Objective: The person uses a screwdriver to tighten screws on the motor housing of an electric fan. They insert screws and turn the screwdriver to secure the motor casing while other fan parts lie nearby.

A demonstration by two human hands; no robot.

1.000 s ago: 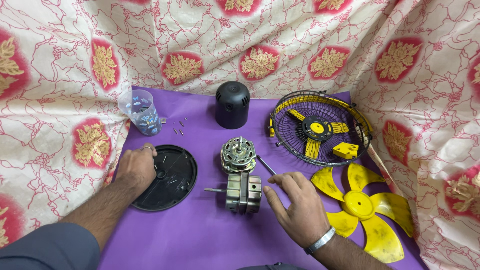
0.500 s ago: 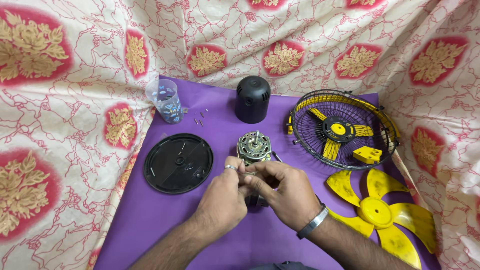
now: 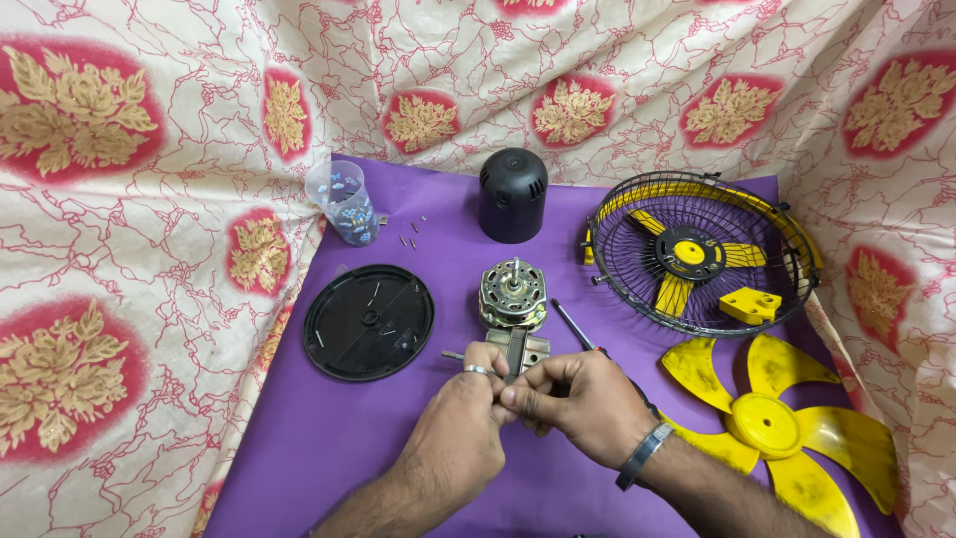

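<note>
Both hands meet at the centre of the purple mat [image 3: 329, 438]; the left hand [image 3: 460, 438] and right hand [image 3: 578, 406] are closed with fingertips pinched together on the near edge of the metal motor block [image 3: 518, 351], which lies on the mat just below the copper-wound stator [image 3: 513, 293]; what exactly the fingertips pinch is probably a small part of the block, but the view is too tight to tell. A screwdriver [image 3: 576, 326] lies at 1 o'clock from the hands, its handle hidden under the right hand; a black disc [image 3: 369, 321] sits at 10 o'clock; a black cap [image 3: 513, 195] stands at 12 o'clock; a clear cup [image 3: 343, 202] stands at 11 o'clock with small screws [image 3: 411, 235] beside it; the fan guard [image 3: 700, 253] rests at 2 o'clock; the yellow blade [image 3: 772, 428] lies at 3 o'clock.
</note>
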